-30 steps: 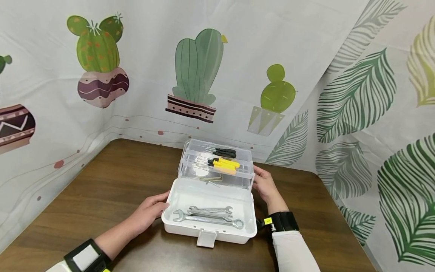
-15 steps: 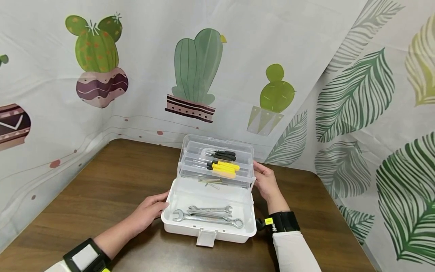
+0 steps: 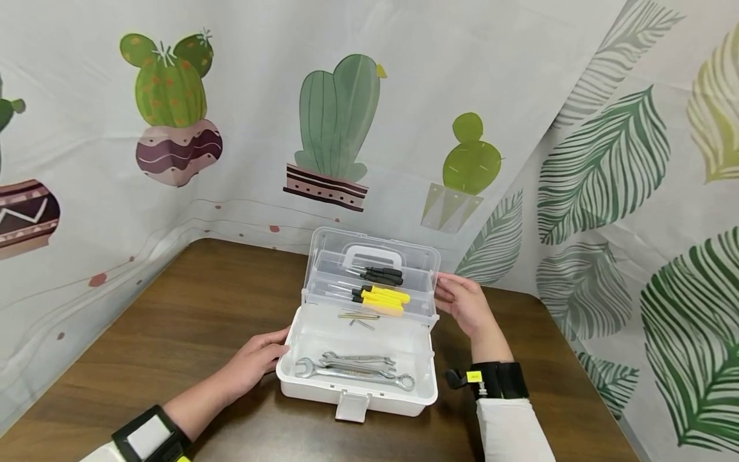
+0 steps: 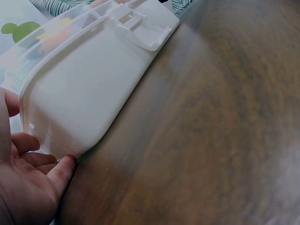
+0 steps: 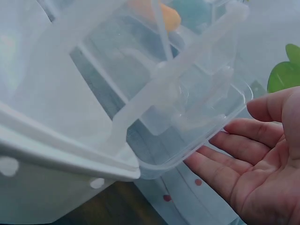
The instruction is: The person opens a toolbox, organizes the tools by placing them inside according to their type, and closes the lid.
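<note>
A white toolbox (image 3: 307, 387) stands on the table with its clear lid (image 3: 427, 253) raised at the back. Silver wrenches (image 3: 358, 370) lie in the base. Above them, a clear tray (image 3: 430, 309) carries black-handled screwdrivers (image 3: 382, 276) and yellow-handled screwdrivers (image 3: 385, 299). My left hand (image 3: 254, 361) rests against the base's left side, its fingertips at the wall in the left wrist view. With fingers extended, my right hand (image 5: 262, 161) touches the lid's right edge from outside.
Thin brass-coloured pieces (image 3: 359, 316) lie at the back of the box, below the tray. A latch (image 3: 352, 407) hangs down at the front. The wooden table (image 3: 225, 289) ends against a white curtain (image 3: 248, 96) printed with cacti and leaves.
The lid and tray have swung up and forward, so the lid's white handle shows. My right hand has moved along with the lid, slightly right. My left hand has stayed at the base.
</note>
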Demonstrator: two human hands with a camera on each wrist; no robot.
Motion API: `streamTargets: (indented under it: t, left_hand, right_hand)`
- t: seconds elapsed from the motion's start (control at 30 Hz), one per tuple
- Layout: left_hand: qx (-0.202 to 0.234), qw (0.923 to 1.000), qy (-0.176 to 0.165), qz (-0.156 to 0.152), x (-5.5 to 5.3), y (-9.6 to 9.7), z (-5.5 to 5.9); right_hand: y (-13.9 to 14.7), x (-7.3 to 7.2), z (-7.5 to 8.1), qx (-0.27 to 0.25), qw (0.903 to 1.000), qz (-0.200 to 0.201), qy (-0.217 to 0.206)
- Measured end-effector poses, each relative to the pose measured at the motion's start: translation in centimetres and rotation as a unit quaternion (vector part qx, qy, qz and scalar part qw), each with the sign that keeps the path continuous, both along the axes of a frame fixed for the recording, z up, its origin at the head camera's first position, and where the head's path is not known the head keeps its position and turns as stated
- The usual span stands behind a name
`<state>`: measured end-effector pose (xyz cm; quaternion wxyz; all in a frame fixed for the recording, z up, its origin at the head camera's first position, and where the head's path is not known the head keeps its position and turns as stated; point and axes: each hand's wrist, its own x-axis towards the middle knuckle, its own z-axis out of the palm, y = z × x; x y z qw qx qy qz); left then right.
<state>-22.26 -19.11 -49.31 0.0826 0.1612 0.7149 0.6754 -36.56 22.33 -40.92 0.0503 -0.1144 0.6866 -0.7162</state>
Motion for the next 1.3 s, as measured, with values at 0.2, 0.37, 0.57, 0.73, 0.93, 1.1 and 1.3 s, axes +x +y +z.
streamTargets:
  t: [0.2, 0.37, 0.57, 0.73, 0.93, 1.1, 1.3]
  left_hand:
    - [-0.015, 0.9998, -0.009, 0.013, -0.2, 0.2, -0.2]
    - [-0.022, 0.9993, -0.021, 0.020, -0.2, 0.3, 0.0]
    - [-0.022, 0.9994, -0.021, 0.014, -0.3, 0.3, 0.1]
    - [-0.025, 0.9996, -0.010, 0.003, -0.3, 0.1, 0.0]
    - [-0.045, 0.9989, -0.011, 0.001, -0.3, 0.1, 0.3]
    - [-0.051, 0.9985, -0.016, -0.015, -0.3, 0.0, 0.5]
    - [-0.057, 0.9980, -0.015, -0.025, -0.2, 0.0, 0.7]
  right_hand:
    - [-0.1, 0.6, 1.0, 0.030, 0.9995, 0.003, -0.006]
    - [-0.6, 1.3, 2.3, 0.078, 0.9970, 0.002, 0.002]
    - [-0.6, 2.7, 3.9, 0.118, 0.9929, 0.006, 0.015]
    - [-0.8, 4.4, 4.9, 0.139, 0.9887, 0.022, 0.051]
    - [-0.9, 6.3, 4.6, 0.145, 0.9848, 0.020, 0.093]
    - [-0.8, 7.7, 3.9, 0.164, 0.9799, -0.001, 0.113]
    - [-0.9, 9.5, 2.9, 0.175, 0.9701, -0.040, 0.164]
